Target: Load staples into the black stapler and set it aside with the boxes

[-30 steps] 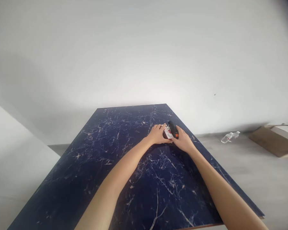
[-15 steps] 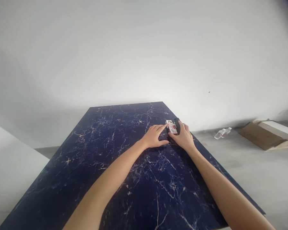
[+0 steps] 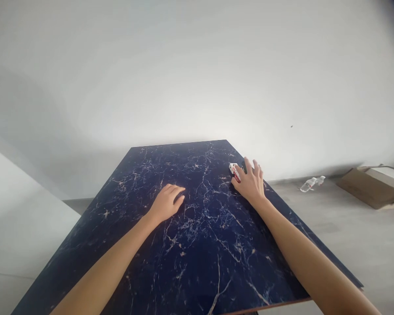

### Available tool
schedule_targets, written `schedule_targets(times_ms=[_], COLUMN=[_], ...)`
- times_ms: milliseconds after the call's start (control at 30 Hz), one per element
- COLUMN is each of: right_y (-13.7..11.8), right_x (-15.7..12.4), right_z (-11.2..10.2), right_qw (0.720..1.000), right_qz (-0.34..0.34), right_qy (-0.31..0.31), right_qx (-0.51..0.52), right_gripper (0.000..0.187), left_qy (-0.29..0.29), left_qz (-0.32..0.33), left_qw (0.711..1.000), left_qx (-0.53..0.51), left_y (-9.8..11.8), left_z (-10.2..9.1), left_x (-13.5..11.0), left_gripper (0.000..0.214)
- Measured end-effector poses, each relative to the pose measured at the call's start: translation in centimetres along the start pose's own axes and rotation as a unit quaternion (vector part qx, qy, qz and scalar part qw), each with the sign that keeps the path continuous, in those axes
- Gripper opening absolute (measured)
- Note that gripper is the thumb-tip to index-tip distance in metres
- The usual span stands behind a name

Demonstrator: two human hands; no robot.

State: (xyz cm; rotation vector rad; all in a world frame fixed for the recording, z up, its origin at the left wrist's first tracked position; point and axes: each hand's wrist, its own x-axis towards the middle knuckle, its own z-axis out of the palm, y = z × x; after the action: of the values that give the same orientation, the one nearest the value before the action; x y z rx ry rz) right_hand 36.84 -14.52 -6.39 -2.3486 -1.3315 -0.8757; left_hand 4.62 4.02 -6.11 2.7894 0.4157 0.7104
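A small white box with red print (image 3: 232, 167) lies near the right edge of the dark blue marbled table (image 3: 197, 262). Beside it is a black object (image 3: 244, 165), mostly hidden by fingers, whose kind I cannot make out. My right hand (image 3: 250, 181) is over both, its fingers spread and covering part of the box; whether it touches them is unclear. Toward the middle of the table is my left hand (image 3: 167, 202), with nothing in it, thumb apart from the slightly bent fingers.
A pale wall (image 3: 184, 87) stands behind the table's far edge. On the floor to the right lie clear plastic bottles (image 3: 308, 184) and a flattened brown cardboard box (image 3: 367, 188). A white surface (image 3: 26, 210) rises at the left.
My left hand has moved left, away from the white box. My right hand's fingers have spread and now cover more of the box. The view has shifted slightly.
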Motion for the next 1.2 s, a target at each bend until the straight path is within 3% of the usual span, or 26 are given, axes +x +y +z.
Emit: schedule_targets(times_ms=[133,267,500,700,1200], right_y=[-0.9,-1.6,-1.9,-1.4,-0.9], right_x=[2.3,2.9,1.6,1.4,1.3], right_z=[1.1,2.5,2.0,2.3,2.2], right_qw=[0.995,0.991,0.998,0.997,0.997], right_qz=[-0.072,-0.048,-0.004,-0.025,0.008], right_qy=[-0.052,-0.098,-0.066,-0.069,-0.049], right_qx=[-0.039,-0.07,-0.025,0.012,0.056], right_gripper=[0.053,0.044,0.035,0.046,0.04], left_qy=[0.008,0.033,0.012,0.005,0.033], left_qz=[0.01,0.003,0.006,-0.009,-0.03], left_qw=[1.0,0.999,1.0,1.0,0.999], left_qx=[-0.008,-0.015,-0.025,-0.022,-0.017], left_y=[-0.2,-0.7,-0.4,-0.3,-0.5], left_z=[0.3,0.3,0.1,-0.1,-0.5], left_x=[0.4,0.1,0.2,0.3,-0.6], left_gripper=[0.031,0.029,0.032,0.034,0.043])
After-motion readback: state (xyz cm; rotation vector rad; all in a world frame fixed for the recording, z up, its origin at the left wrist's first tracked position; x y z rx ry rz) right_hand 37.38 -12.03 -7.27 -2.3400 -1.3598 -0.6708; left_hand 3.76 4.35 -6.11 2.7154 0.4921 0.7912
